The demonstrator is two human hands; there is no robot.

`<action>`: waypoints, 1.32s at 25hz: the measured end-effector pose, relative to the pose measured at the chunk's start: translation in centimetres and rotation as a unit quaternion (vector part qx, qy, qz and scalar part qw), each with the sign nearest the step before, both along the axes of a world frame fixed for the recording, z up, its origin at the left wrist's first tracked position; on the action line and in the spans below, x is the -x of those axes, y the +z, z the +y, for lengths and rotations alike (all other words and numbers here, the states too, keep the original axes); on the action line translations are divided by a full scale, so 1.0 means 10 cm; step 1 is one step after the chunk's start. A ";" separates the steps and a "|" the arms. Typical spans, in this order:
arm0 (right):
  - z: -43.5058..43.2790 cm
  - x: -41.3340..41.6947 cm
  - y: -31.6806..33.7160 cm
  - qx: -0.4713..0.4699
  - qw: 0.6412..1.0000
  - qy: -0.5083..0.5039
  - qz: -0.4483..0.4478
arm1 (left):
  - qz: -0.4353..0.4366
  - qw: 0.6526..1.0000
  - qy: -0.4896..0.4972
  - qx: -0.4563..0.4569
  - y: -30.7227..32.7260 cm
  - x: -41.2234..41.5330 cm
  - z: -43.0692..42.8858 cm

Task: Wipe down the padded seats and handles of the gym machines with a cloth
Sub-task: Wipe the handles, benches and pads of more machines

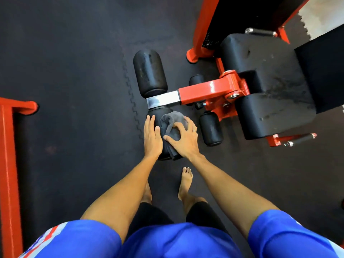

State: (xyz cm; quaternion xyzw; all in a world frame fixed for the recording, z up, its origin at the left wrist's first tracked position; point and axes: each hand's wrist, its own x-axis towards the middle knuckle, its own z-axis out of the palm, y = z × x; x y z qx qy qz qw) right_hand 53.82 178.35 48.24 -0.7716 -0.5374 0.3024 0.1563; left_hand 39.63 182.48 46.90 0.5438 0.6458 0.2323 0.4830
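You have four black roller pads in view and one grey cloth (172,125), which your right hand (183,139) clamps against the nearest roller pad (158,118). Your left hand (152,135) lies flat and open-fingered on its side, above the dark rubber floor mat (74,71).

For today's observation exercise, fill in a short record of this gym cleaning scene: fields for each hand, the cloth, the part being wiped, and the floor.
left hand: flat on the near roller pad, no cloth
right hand: fingers spread, pressing the cloth down
cloth: grey, bunched on top of the pad
near roller pad: black, on the red machine arm
far roller pad: black, untouched
floor: dark interlocking mats
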 end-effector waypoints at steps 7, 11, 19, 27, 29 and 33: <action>0.51 -0.01 -0.35 -0.056 0.985 0.005 0.162 | 0.025 0.997 0.019 -0.066 -0.32 -0.10 -0.07; 0.68 0.02 -0.26 -0.052 0.987 -0.005 0.152 | 0.032 0.996 0.020 -0.084 -0.37 -0.11 -0.07; -0.19 0.08 -0.36 -0.054 0.992 0.036 0.107 | 0.013 0.996 0.024 -0.081 -0.39 -0.13 -0.10; 0.70 -0.08 -0.50 -0.012 0.971 -0.097 0.219 | 0.023 0.995 0.020 -0.095 -0.46 -0.12 -0.08; 0.69 -0.04 -0.45 0.047 0.951 -0.178 0.248 | 0.031 0.995 0.026 -0.096 -0.45 -0.13 -0.10; 0.48 0.08 -0.34 -0.107 0.991 0.059 0.052 | 0.013 0.995 0.022 -0.100 -0.46 -0.12 -0.10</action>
